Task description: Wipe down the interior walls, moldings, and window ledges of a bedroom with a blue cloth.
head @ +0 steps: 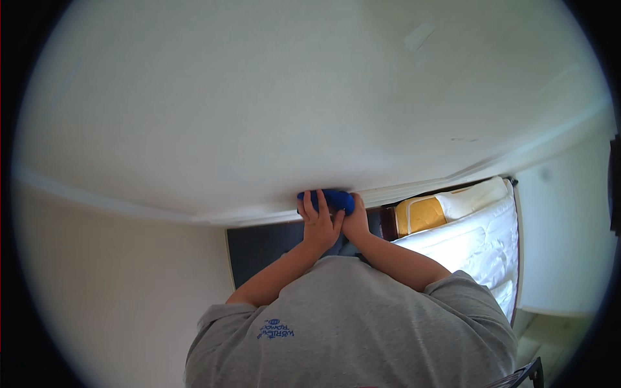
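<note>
A bundled blue cloth (335, 200) is held against the lower part of the pale wall (271, 111) in front of me. My left hand (318, 220) lies over the cloth's left part, with its fingers spread across it. My right hand (356, 220) grips the cloth's right end, and its fingers are partly hidden behind the cloth. The two hands are close together, thumb side to thumb side. Below them shows the dark floor (262, 252).
To the right stands a bed with a dark wooden frame (388, 224), a white quilted mattress (485, 237) and a yellow and white pillow (419, 216). A side wall (116, 271) rises on the left. A dark metal rack-like object (529, 373) appears at lower right.
</note>
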`<state>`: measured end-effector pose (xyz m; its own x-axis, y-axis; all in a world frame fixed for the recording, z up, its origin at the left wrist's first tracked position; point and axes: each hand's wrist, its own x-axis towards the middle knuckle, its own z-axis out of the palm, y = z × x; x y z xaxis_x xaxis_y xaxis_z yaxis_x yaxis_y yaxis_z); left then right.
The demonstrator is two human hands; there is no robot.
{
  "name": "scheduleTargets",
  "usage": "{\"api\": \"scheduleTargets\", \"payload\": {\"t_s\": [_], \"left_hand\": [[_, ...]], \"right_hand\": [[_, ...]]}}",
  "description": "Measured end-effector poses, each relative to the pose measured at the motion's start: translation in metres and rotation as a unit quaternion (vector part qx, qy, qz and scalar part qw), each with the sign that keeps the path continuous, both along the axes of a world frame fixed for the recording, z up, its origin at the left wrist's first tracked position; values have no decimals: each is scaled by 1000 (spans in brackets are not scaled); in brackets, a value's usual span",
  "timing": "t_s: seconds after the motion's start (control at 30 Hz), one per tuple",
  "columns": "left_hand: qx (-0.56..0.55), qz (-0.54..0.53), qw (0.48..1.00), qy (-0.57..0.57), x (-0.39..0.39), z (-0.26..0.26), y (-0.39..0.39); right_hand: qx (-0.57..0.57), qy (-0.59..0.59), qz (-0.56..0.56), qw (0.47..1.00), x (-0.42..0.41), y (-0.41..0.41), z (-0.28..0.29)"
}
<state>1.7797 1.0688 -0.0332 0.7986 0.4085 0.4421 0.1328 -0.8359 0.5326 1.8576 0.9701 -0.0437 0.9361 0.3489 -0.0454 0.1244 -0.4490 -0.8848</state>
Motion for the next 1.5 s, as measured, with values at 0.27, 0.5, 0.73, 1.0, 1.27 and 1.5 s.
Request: {"api": "scheduleTargets", "payload": {"t_s": [0.27, 0.5, 0.73, 1.0, 1.27, 1.5], "left_hand": [[53, -147, 983, -96, -30, 88, 66], [296, -52, 935, -189, 24, 149, 103], [421, 54, 881, -209, 38, 136, 106], [419, 61, 886, -188, 36, 141, 99], [417, 56, 888, -184, 40, 145, 99], [359, 34, 916, -176, 31, 157, 78]], "right_hand": [[287, 68, -261, 919, 4, 20, 19], [256, -306, -307, 864, 57, -11, 145], [129, -466, -370, 793, 97, -47, 170], [110, -509, -339, 784, 124, -72, 198], [152, -540, -188, 807, 136, -81, 176], [112, -445, -263, 849, 121, -67, 172]]}}
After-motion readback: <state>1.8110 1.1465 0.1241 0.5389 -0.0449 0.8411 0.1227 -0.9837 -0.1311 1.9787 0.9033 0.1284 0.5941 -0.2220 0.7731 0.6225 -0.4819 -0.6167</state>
